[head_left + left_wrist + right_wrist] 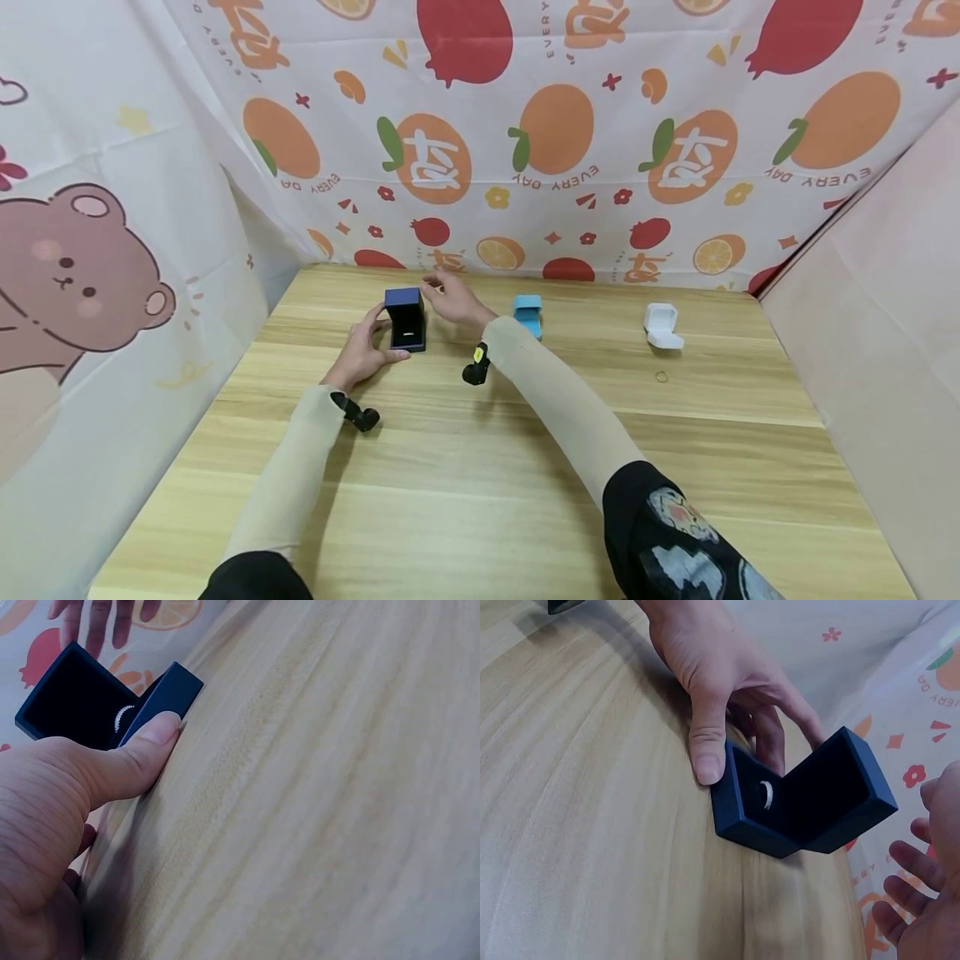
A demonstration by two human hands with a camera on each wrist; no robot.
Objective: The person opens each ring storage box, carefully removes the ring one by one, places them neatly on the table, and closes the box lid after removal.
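Note:
A dark blue ring box [403,297] stands with its lid raised on the table, toward the back left. In its black lining sits a silver ring [767,795] set with small stones. My left hand [360,353] grips the box from the left, its thumb [708,762] against the front of the base and the other fingers round the side, partly hidden. Just right of the raised lid is my right hand [456,300], holding nothing. Its fingers [907,894] are loosely spread beside the box in the right wrist view.
A light blue ring box [527,310] stands with its lid up beyond my right forearm. Farther right is an opened white ring box [662,323], with a thin ring [662,377] on the wooden table [465,500] before it. A fruit-print cloth [555,208] hangs behind the table.

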